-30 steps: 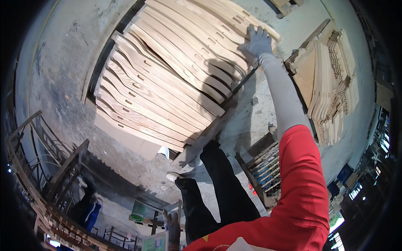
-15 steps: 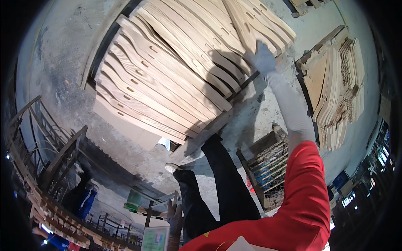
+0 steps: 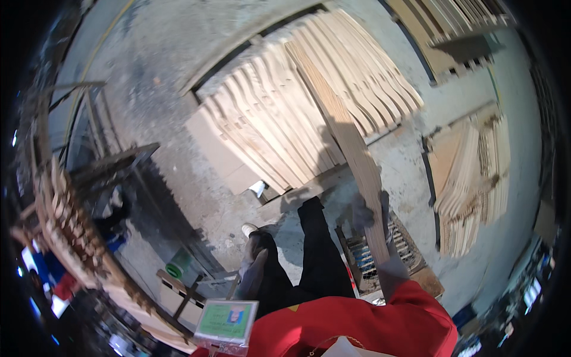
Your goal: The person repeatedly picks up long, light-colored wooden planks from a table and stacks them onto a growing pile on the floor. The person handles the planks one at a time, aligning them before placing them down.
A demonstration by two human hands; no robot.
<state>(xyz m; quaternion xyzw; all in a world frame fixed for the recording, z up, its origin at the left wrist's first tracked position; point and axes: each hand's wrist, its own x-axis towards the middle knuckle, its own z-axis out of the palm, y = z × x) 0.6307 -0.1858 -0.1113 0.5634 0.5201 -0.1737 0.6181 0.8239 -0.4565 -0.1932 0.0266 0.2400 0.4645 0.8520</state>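
A long, gently curved wooden slat (image 3: 348, 134) is gripped near its close end by my gloved right hand (image 3: 385, 223), whose fingers wrap around both edges. The slat's far end reaches over a stack of similar pale slats (image 3: 267, 125) lying side by side on the floor; whether it touches them I cannot tell. Low in front of my left thigh hangs my gloved left hand (image 3: 252, 275), somewhat blurred, with its fingers loosely extended and nothing visible in it. A clear badge holder with a green card (image 3: 225, 324) hangs close to it.
Another stack of shaped wooden pieces (image 3: 470, 178) lies to the right. Beside my right leg is a slatted crate (image 3: 398, 253). Wooden racking with many pieces (image 3: 89, 256) curves along the left. More boards (image 3: 449, 30) sit at the far right. A green cylinder (image 3: 178, 265) is near my left.
My right hand has drawn back from the far right edge of the stack toward my body, bringing one slat with it. The view has shifted and turned.
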